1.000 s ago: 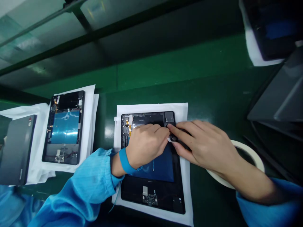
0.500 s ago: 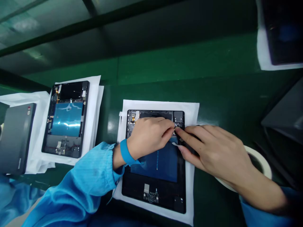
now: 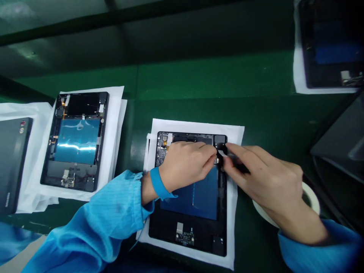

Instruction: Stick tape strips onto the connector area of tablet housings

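The person bends over an open tablet (image 3: 193, 197) that lies on a white sheet (image 3: 237, 131) on the green bench (image 3: 199, 83). Both hands meet at its top right corner. The left hand (image 3: 184, 165) is closed in a pinch, and the right hand (image 3: 264, 176) also pinches, both on a small black part (image 3: 221, 151) beside the blue battery (image 3: 199, 195). Compared with a second ago the fingertips have moved up, from the battery edge to the corner, so the part seems now nearer to its seat. A tape roll (image 3: 311, 197) lies under the right wrist. At the left a second tablet (image 3: 75, 142) waits, and a grey cover (image 3: 13, 163) beside it.
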`<control>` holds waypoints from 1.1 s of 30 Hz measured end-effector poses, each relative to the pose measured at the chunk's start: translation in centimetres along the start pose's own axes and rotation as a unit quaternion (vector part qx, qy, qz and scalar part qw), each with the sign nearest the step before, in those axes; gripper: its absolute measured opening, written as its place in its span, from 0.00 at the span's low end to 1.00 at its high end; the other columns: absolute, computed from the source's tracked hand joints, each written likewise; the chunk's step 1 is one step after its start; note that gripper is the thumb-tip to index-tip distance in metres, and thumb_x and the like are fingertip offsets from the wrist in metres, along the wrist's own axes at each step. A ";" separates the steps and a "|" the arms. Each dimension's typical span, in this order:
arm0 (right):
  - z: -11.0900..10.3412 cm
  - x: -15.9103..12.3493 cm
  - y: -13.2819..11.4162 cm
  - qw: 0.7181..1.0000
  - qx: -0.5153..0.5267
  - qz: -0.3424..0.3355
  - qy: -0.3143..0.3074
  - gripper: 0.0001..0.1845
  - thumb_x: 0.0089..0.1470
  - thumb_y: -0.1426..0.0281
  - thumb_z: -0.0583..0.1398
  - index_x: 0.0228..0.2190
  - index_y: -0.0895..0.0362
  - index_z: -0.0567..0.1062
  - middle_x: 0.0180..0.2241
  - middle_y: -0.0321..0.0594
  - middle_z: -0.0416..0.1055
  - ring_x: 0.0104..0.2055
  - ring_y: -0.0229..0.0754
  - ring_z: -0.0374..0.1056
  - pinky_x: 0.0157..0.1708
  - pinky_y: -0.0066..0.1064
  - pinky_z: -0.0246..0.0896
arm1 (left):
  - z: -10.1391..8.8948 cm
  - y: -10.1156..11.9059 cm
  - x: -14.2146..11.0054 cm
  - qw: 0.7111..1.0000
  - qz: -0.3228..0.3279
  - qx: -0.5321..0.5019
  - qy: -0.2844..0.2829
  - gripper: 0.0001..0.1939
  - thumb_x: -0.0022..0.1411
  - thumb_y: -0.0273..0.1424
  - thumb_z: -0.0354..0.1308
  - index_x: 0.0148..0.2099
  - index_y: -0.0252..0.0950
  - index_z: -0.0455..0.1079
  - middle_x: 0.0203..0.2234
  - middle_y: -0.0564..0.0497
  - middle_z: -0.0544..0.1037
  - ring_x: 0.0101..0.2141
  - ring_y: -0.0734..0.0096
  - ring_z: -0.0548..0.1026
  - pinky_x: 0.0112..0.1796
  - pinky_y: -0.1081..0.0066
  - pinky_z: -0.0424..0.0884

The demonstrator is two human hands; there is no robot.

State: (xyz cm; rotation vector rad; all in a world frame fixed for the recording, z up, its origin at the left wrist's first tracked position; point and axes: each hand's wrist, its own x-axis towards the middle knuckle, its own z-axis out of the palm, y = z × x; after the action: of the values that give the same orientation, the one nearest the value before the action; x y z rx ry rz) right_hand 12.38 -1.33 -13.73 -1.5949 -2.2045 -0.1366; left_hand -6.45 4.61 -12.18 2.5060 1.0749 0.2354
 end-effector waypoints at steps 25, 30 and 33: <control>-0.2 1.4 -0.6 0.999 -0.029 -0.013 0.006 0.06 0.59 0.70 0.60 0.38 0.58 0.76 0.34 0.37 0.77 0.28 0.34 0.68 0.23 0.29 0.52 | 0.2 -0.2 -0.1 1.000 0.009 -0.002 0.027 0.11 0.68 0.32 0.52 0.36 0.38 0.73 0.27 0.55 0.78 0.29 0.71 0.77 0.28 0.70 0.63; -0.1 1.7 -0.7 0.999 -0.022 -0.038 0.004 0.05 0.60 0.71 0.59 0.33 0.57 0.76 0.31 0.36 0.74 0.28 0.33 0.65 0.26 0.29 0.53 | 0.1 -0.1 0.0 0.999 0.010 -0.004 0.032 0.11 0.68 0.32 0.52 0.35 0.37 0.73 0.27 0.55 0.78 0.28 0.71 0.76 0.27 0.70 0.62; -0.1 1.7 -0.6 0.999 -0.011 -0.044 -0.006 0.07 0.61 0.72 0.58 0.33 0.57 0.76 0.30 0.36 0.73 0.27 0.34 0.63 0.27 0.31 0.52 | 0.1 -0.2 0.0 0.999 0.006 0.000 0.033 0.11 0.68 0.32 0.52 0.35 0.37 0.73 0.26 0.55 0.78 0.28 0.70 0.76 0.27 0.69 0.61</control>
State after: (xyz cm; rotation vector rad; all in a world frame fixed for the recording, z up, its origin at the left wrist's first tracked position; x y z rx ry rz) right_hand 11.41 -0.08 -12.90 -1.5143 -2.2908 -0.1782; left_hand -6.53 4.66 -12.36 2.5211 1.0862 0.3221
